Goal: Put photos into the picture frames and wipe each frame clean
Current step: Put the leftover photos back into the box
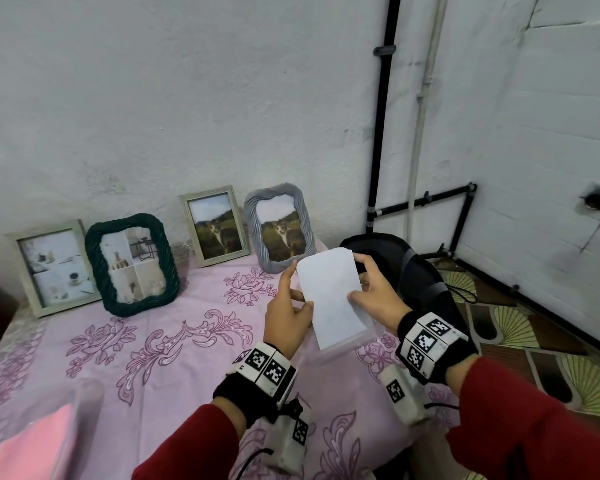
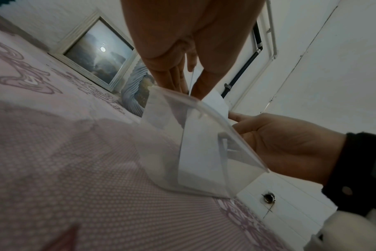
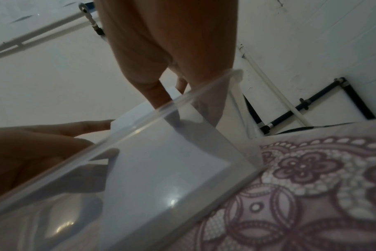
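Above the table's right side I hold a clear acrylic frame [image 1: 347, 344] with a white photo [image 1: 329, 296] partly inside it, blank side toward me. My left hand [image 1: 293, 292] grips the frame's left edge, thumb in front and fingers behind. My right hand [image 1: 361, 278] pinches the photo's right edge and top corner. In the left wrist view the clear frame [image 2: 206, 134] folds around the photo [image 2: 200, 152], with the right hand [image 2: 285, 141] beside it. The right wrist view shows the frame [image 3: 140, 178], the photo [image 3: 161, 161] and the left hand [image 3: 32, 147].
Four filled frames lean on the wall: a pale wooden frame [image 1: 21, 268], a dark green woven frame [image 1: 97, 268], a second wooden frame [image 1: 238, 220] and a grey ribbed frame [image 1: 305, 216]. A pink cloth [image 1: 32, 441] lies at the near left. A black chair [image 1: 413, 268] stands off the table's right edge.
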